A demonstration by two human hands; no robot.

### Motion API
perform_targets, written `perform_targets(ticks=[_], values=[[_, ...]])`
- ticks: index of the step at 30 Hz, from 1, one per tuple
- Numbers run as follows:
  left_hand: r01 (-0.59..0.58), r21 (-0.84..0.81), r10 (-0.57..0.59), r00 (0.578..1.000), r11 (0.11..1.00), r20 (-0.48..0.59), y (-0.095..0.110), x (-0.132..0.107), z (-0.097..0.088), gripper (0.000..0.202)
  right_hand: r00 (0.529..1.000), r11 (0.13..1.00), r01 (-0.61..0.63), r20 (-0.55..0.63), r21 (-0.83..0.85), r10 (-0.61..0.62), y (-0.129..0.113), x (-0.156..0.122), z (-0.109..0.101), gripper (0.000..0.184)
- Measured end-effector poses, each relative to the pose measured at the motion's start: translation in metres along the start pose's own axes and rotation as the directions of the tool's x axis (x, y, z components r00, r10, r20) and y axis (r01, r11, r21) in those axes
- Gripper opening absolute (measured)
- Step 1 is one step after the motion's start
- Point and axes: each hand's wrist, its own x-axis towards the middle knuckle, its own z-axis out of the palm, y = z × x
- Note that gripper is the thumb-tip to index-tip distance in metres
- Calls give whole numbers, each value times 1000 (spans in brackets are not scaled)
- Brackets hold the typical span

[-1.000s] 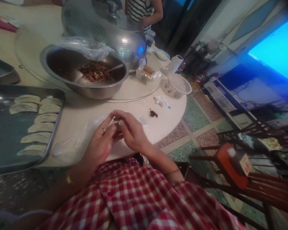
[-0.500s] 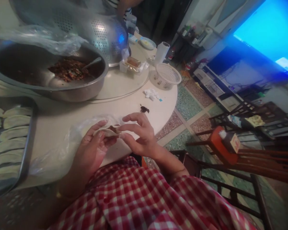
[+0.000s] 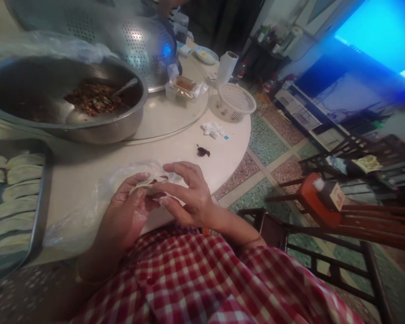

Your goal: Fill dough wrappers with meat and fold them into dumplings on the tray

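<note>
My left hand (image 3: 128,211) cups a pale dumpling wrapper (image 3: 148,185) with dark filling showing at its open seam. The fingers of my right hand (image 3: 185,193) pinch the wrapper's edge from the right. Both hands hover over the near edge of the round table (image 3: 189,153), above a clear plastic sheet (image 3: 84,216). A metal tray (image 3: 40,189) at the left holds several folded dumplings (image 3: 13,193). Behind it stands a big steel bowl (image 3: 87,130) of dark chopped filling (image 3: 91,96) with a spoon (image 3: 126,85) in it.
A perforated steel colander (image 3: 138,45) stands behind the bowl. A white plastic basket (image 3: 234,101), a paper roll (image 3: 227,67), a small food box (image 3: 184,85), a crumpled tissue (image 3: 213,129) and a dark scrap (image 3: 202,151) lie on the table. Dark wooden chairs (image 3: 324,225) stand at right.
The view swung left to right, shifting the tray toward the left edge. My hands went from pressing the wrapper closed to holding it with the filling showing, right fingers now pinching its edge.
</note>
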Motion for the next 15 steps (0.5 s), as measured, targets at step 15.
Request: perform_targets(ticks=[15], values=[[71,113,-75,997,991,34,3,-1,-3,35,997,990,-73,26,125,70,1,-7,9,28]])
